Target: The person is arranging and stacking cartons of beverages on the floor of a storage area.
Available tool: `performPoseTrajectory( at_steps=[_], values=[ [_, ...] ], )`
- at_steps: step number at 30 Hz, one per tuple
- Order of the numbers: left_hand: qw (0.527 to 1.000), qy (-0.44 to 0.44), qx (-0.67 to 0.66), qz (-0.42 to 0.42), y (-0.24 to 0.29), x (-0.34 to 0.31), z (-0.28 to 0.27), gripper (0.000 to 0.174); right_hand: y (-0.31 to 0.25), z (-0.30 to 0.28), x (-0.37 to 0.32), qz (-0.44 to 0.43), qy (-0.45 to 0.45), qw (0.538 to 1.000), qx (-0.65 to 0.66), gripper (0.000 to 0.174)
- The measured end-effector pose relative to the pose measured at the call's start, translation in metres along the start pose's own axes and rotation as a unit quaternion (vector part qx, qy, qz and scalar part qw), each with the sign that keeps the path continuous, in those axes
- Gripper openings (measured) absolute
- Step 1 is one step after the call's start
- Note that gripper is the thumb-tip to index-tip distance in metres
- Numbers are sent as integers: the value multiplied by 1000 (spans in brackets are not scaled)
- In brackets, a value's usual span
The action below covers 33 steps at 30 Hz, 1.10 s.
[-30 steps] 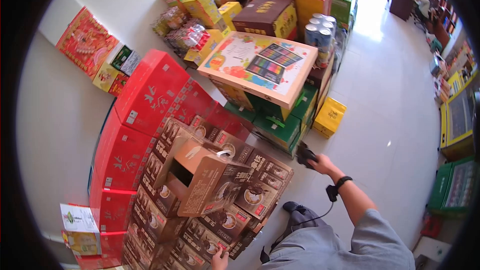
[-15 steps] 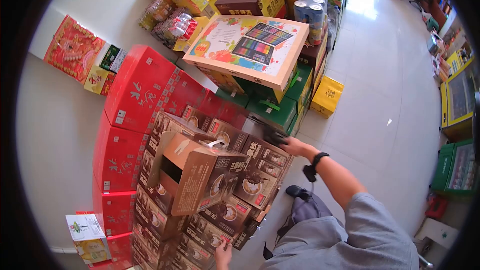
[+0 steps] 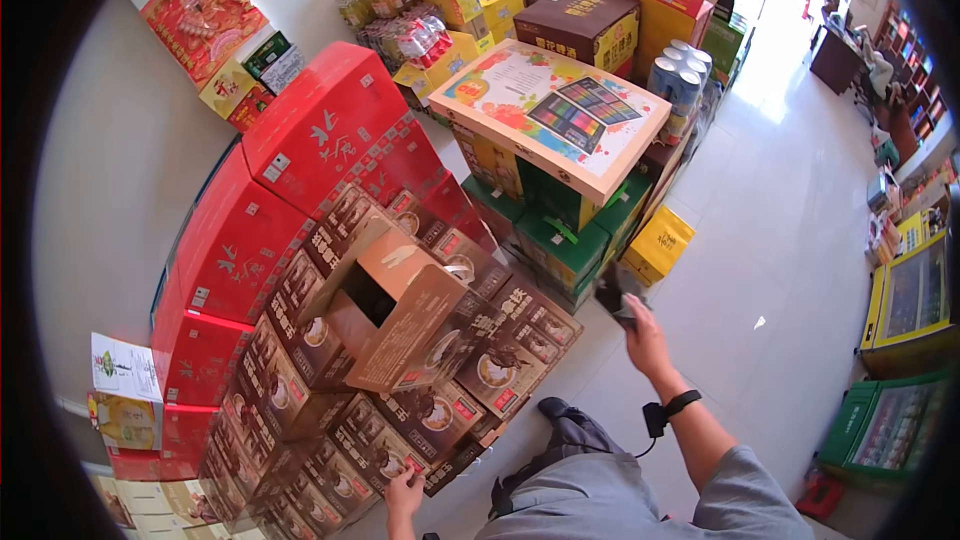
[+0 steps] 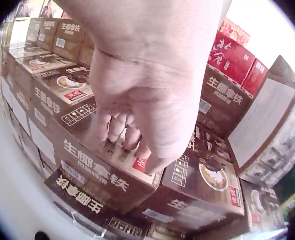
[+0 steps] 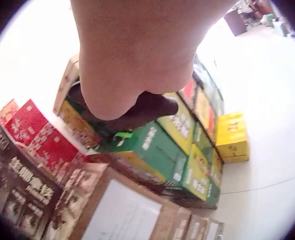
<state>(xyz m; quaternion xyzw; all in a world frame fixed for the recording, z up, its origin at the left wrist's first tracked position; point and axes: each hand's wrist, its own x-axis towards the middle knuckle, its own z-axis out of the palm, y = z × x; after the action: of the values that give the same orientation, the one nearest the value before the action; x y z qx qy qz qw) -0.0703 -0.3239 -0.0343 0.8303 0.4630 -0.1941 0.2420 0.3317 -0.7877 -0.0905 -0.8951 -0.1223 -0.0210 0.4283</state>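
Note:
My left hand (image 3: 403, 496) rests with its fingertips on a brown coffee-print carton (image 3: 380, 450) near the front of the stack. From above, in the left wrist view, this hand (image 4: 142, 105) has bent fingers touching the carton top beside a red label. My right hand (image 3: 650, 342) grips a dark, blurred object (image 3: 622, 298), held out beyond the stack's right side, near the green boxes (image 3: 562, 248). Part of that dark object (image 5: 152, 109) shows below the hand in the right wrist view. An opened brown carton (image 3: 410, 310) with a white handle stands on the stack.
Red cartons (image 3: 225, 252) line the wall side. A flat art-set box (image 3: 550, 115) lies on the green boxes, with a yellow box (image 3: 658, 245) on the floor beside them. Tiled floor (image 3: 740, 270) runs along the right, with a green crate (image 3: 880, 425) farther over.
My right hand moved in over the brown cartons with the dark object, then back out to the right. My left hand has stayed on the carton, while the head view has shifted.

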Motion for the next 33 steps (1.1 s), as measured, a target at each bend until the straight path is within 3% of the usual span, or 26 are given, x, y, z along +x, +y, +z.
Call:
performPoseTrajectory(
  at_steps=[4,9,13,16,25,30,32,33],
  values=[
    [999,-4,-25,20,-6,-3,-1,58,-79,35,17,-137,-126,982,2,76],
    [992,35,-95,79,-32,-34,-6,62,-95,115,-12,-157,-174,966,-105,84],
    [973,172,-142,52,-104,-54,10,51,-95,139,-31,-142,-150,967,-150,83],
    [960,221,-169,41,-159,-76,14,53,-108,158,-63,-128,-131,969,-163,83],
    [933,264,-246,-3,-317,-136,23,49,-191,262,-184,-114,-110,967,-198,69],
    [921,246,-302,-28,-395,-162,37,48,-261,320,-266,-192,-175,950,-172,77],
    [912,246,-325,-42,-418,-176,39,46,-290,340,-306,-241,-234,930,-151,75],
    [906,249,-338,-48,-427,-182,39,45,-298,356,-326,-295,-292,898,-144,77]
  ],
)
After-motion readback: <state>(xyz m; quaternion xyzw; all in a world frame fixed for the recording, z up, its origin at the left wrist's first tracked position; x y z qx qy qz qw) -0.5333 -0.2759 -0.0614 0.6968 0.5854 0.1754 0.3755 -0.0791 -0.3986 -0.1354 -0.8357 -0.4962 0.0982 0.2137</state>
